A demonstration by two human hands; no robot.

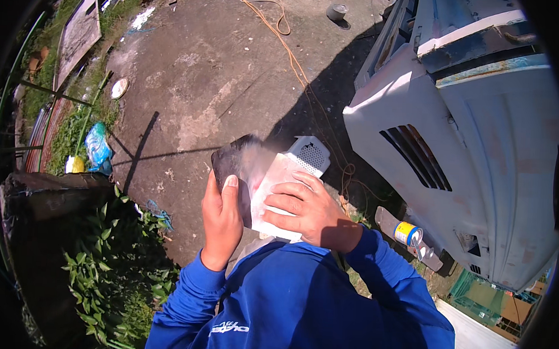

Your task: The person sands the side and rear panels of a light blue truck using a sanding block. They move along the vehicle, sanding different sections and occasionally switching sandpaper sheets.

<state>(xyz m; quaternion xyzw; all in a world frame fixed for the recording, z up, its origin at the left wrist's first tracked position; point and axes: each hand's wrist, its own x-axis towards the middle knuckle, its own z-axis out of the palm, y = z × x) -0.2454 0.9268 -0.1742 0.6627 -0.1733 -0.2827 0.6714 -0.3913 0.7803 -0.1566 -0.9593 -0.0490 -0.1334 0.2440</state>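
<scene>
In front of my chest, both my hands are on a flat, dusty piece made of a dark part and a pale part. My left hand (pixel 222 219) grips the dark panel (pixel 225 163) by its near left edge, thumb on top and fingers behind. Whitish dust or a worn patch covers the middle. Over the pale flat sheet (pixel 271 190) lies my right hand (pixel 312 210), fingers bent across it and thumb hidden. A white perforated piece (pixel 310 154) with rounded corners sticks out beyond those fingers. How these parts join cannot be made out.
A pale truck cab or body panel (pixel 474 152) with dark vents stands at right. Beside it, a blue-and-yellow can (pixel 406 233) rests on a board (pixel 386 221). An orange cord (pixel 291 56) crosses the concrete. Leafy plants (pixel 110 261) grow at lower left.
</scene>
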